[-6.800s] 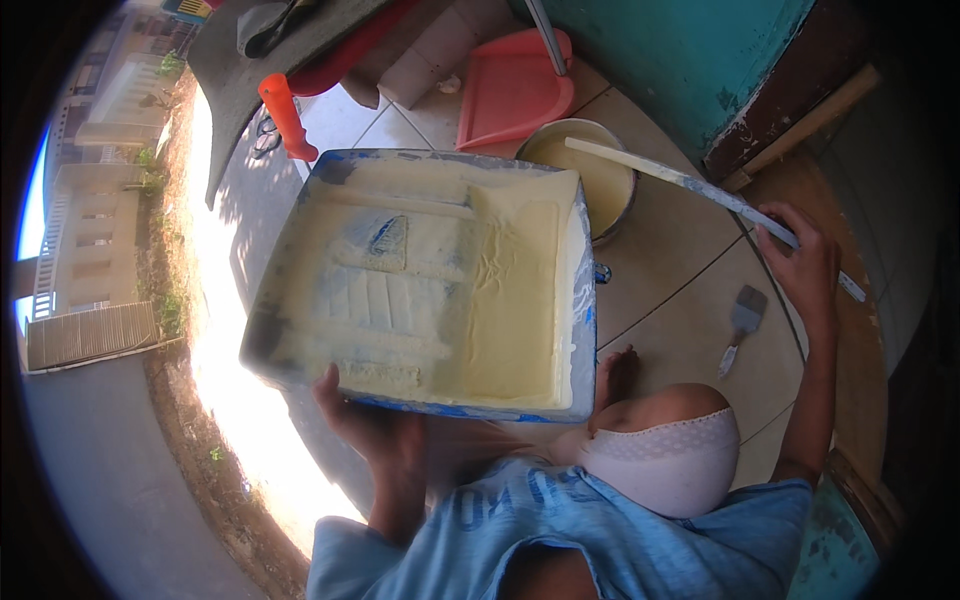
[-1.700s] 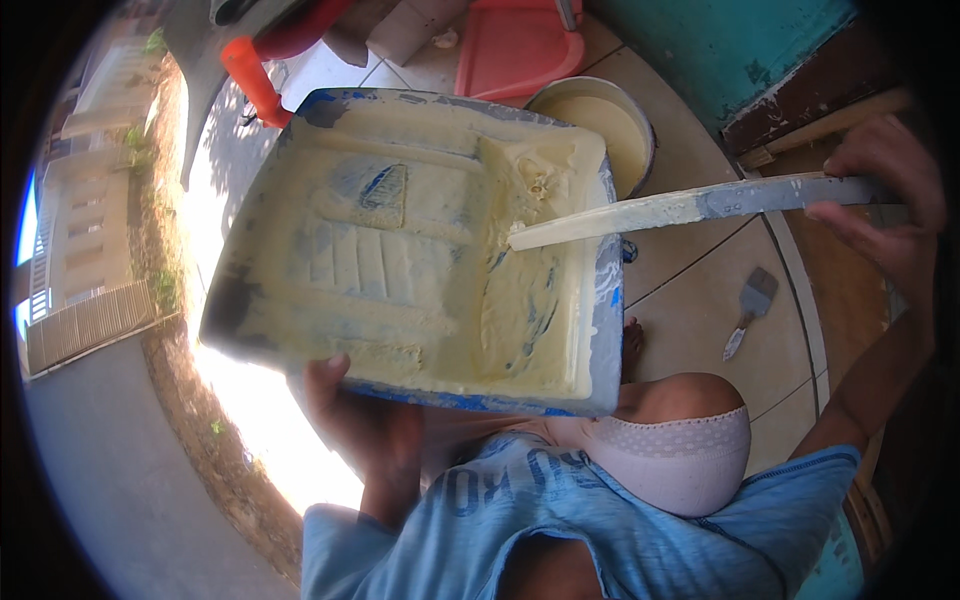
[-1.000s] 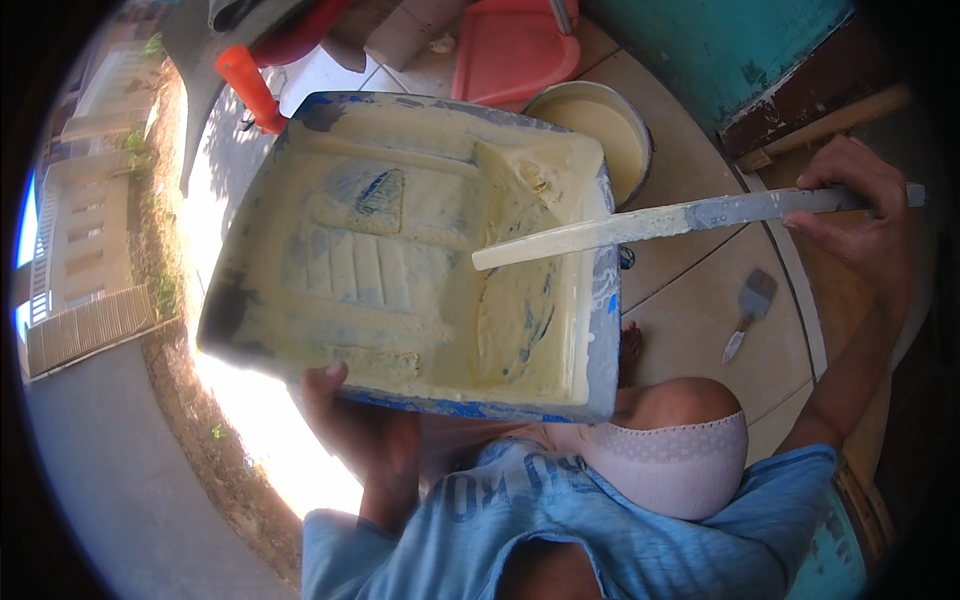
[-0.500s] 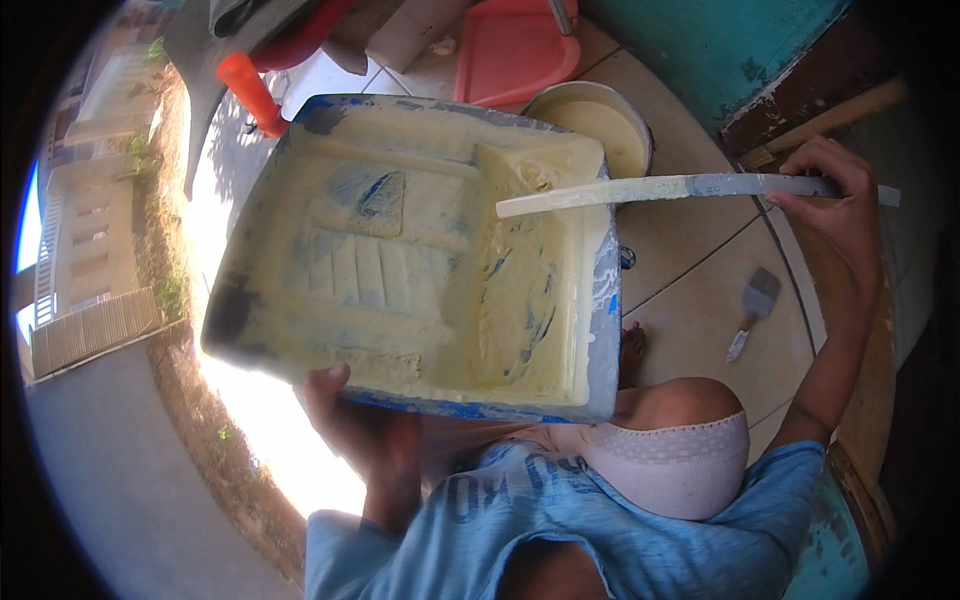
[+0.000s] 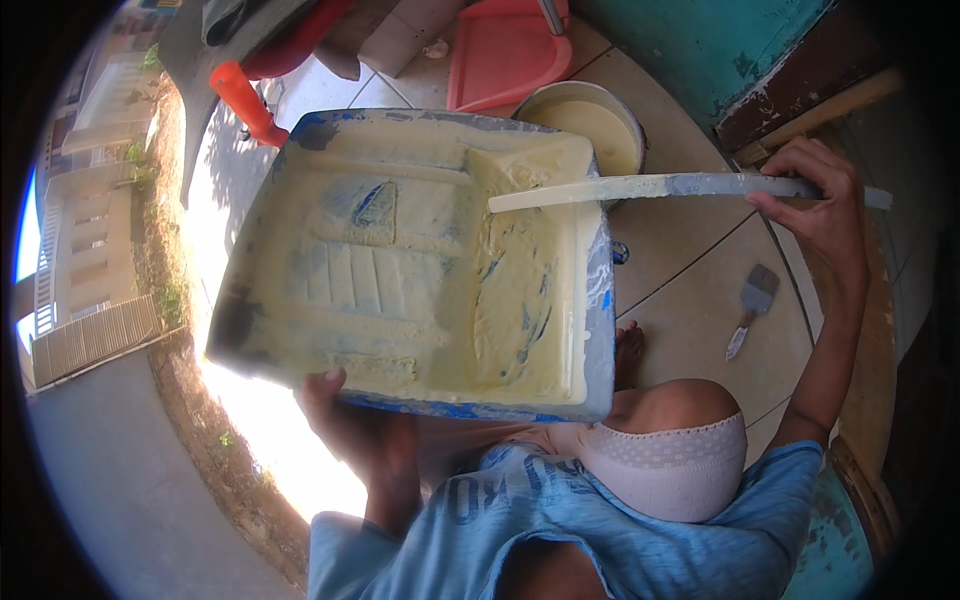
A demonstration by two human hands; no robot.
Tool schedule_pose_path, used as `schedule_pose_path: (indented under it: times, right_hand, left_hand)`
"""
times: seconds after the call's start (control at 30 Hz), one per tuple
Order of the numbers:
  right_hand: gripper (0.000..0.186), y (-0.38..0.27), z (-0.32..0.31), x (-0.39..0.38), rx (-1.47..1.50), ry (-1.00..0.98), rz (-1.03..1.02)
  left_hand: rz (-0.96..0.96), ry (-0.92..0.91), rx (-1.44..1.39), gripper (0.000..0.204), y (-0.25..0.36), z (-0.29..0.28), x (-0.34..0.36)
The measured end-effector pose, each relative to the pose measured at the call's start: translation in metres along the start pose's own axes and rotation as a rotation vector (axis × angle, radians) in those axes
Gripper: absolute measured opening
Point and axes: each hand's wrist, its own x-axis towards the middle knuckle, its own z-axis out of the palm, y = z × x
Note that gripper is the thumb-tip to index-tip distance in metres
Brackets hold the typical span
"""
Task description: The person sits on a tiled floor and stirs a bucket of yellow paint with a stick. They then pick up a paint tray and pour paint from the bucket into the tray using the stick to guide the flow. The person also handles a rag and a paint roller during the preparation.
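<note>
My left hand (image 5: 358, 428) grips the near left edge of a blue paint tray (image 5: 600, 340), its thumb over the rim and its other fingers hidden beneath. Cream-coloured paint coats the inside of the tray, and wet paint lies in the well on its right side. In my right hand (image 5: 822, 200) is a long, narrow, flat stirring stick (image 5: 690, 186), held near its far right end between thumb and fingers. The stick is smeared with paint and reaches left across the tray's right rim. Its tip is over the paint in the well; I cannot tell whether it touches.
Beyond the tray's far right corner stands a round bucket (image 5: 590, 125) of cream paint. A red dustpan (image 5: 505, 55) lies behind it. On the tiled floor at right is a flat paintbrush (image 5: 752, 305). An orange handle (image 5: 245, 100) sticks up at the far left, near the tray's corner.
The tray has shifted slightly nearer to me at its far edge. My right hand and the stick have moved a little left. Both grips look unchanged.
</note>
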Motion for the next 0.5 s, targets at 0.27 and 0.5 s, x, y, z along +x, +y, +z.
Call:
schedule_pose_path:
  times: [0.27, 0.5]
  right_hand:
    - [0.028, -0.008, 0.001, -0.001, -0.156, 0.084, -0.07]
    - [0.025, -0.016, 0.012, 0.006, -0.188, 0.178, -0.106]
  left_hand:
    - [-0.004, -0.007, 0.004, 0.074, -0.003, 0.0, 0.0]
    - [-0.03, 0.005, 0.008, 0.074, -0.001, 0.0, -0.004]
